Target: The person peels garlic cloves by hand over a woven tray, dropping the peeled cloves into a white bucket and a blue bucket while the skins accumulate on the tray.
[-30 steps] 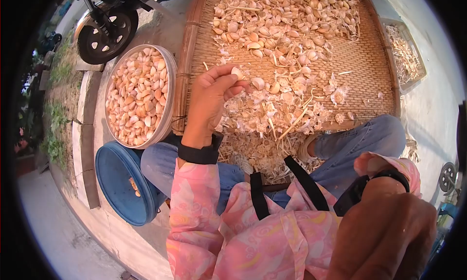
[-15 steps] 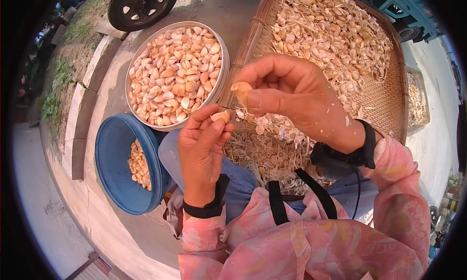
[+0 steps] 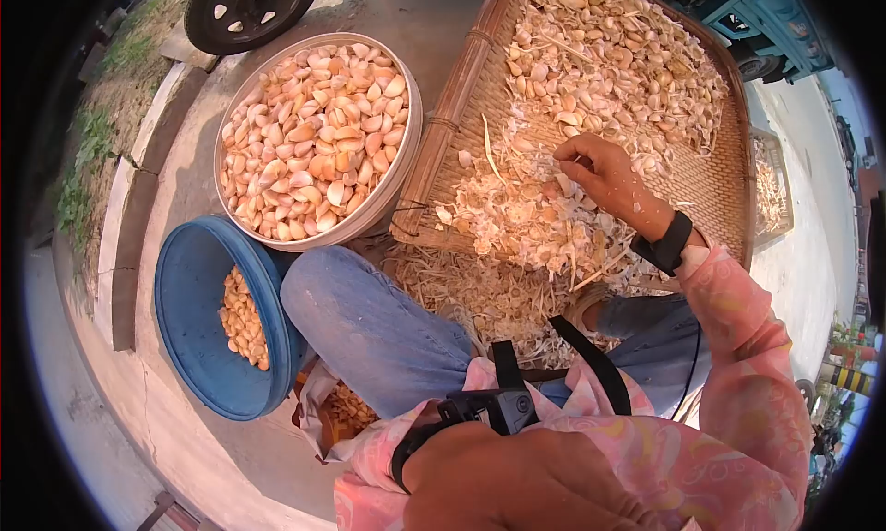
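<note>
My right hand (image 3: 604, 178) is over the near part of the woven tray (image 3: 461, 176), thumb and fingers drawn together among loose skins (image 3: 517, 213); anything between the fingertips is too small to name. Large and close at the bottom edge is the back of my left hand (image 3: 517, 480), its fingers hidden. Unpeeled garlic cloves (image 3: 318, 134) fill a round white tub (image 3: 413, 153) left of the tray. Pale peeled cloves (image 3: 243, 319) lie in a blue bucket (image 3: 189, 346). More cloves and husks (image 3: 628, 60) cover the tray's far part.
Below the tray lies a heap of husks and stalks (image 3: 489, 286). An opened bag (image 3: 318, 411) with pale pieces is beside my knee (image 3: 369, 328). A black wheel (image 3: 249, 14) is at the top left, and a crate (image 3: 771, 190) stands at the right.
My right hand has moved right, away from my left hand, over the skins. My left hand has dropped toward my body. The cloves that were at the fingers of both hands no longer show.
</note>
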Demonstrator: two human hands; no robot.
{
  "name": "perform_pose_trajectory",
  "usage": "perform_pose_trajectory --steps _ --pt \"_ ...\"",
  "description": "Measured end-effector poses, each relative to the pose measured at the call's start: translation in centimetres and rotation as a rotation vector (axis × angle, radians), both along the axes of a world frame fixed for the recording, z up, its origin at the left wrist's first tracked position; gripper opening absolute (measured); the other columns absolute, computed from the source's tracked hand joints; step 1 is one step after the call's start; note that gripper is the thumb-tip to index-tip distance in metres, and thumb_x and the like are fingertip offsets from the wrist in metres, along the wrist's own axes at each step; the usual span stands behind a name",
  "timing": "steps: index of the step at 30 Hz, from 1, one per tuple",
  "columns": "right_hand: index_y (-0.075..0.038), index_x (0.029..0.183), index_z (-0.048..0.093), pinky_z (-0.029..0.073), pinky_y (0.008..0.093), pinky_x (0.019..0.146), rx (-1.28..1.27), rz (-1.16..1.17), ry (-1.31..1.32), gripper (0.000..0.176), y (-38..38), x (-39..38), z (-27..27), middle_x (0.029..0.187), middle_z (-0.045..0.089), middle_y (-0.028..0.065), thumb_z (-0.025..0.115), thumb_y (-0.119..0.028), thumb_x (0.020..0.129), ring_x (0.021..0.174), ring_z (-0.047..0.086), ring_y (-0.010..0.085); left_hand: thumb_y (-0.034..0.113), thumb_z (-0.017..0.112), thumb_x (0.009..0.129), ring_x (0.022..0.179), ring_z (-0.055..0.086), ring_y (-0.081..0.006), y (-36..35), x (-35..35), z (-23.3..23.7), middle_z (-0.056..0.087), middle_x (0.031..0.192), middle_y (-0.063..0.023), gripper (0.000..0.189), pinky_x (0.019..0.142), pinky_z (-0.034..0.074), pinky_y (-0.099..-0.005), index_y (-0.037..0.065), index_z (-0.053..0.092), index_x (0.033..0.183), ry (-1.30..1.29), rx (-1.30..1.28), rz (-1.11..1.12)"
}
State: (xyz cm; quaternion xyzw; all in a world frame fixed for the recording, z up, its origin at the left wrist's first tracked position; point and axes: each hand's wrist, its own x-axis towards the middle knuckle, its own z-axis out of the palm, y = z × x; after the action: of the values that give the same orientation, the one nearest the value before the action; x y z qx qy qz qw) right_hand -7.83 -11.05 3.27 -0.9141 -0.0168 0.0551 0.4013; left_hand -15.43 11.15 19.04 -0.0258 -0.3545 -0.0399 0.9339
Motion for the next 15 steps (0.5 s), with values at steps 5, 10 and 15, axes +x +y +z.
perform_pose_trajectory --steps 5,10,15 --pt "-0.001 0.087 0.058 0.045 0.035 0.06 -0.157 0.077 -0.172 0.012 -1.9 1.5 -1.2 0.075 0.058 0.0139 0.058 -0.01 0.08 0.067 0.057 0.0274 -0.008 0.058 0.077 0.066 0.065 -0.0306 -2.1 -2.6 0.8 0.06 0.08 -0.0327 0.009 0.055 0.055 -0.0313 -0.011 0.06 0.069 0.195 -0.009 0.032" --pt "0.0 0.094 0.056 0.045 0.037 0.064 -0.292 0.207 -0.24 0.02 1.4 4.3 -3.1 0.084 0.055 0.0143 0.059 -0.016 0.082 0.075 0.057 0.0297 -0.009 0.057 0.077 0.063 0.064 -0.0308 -3.4 -3.2 1.0 0.059 0.079 -0.0335 0.01 0.053 0.055 -0.0305 -0.011 0.059 0.068 0.234 0.029 0.204" --pt "0.0 0.095 0.055 0.047 0.0347 0.064 -0.285 0.275 -0.193 0.018 1.0 4.8 -2.6 0.085 0.057 0.015 0.056 -0.01 0.081 0.072 0.059 0.027 -0.004 0.059 0.079 0.068 0.063 -0.0216 2.4 3.6 -1.2 0.06 0.085 -0.0246 0.009 0.062 0.053 -0.0261 -0.004 0.051 0.083 0.122 0.843 0.598"
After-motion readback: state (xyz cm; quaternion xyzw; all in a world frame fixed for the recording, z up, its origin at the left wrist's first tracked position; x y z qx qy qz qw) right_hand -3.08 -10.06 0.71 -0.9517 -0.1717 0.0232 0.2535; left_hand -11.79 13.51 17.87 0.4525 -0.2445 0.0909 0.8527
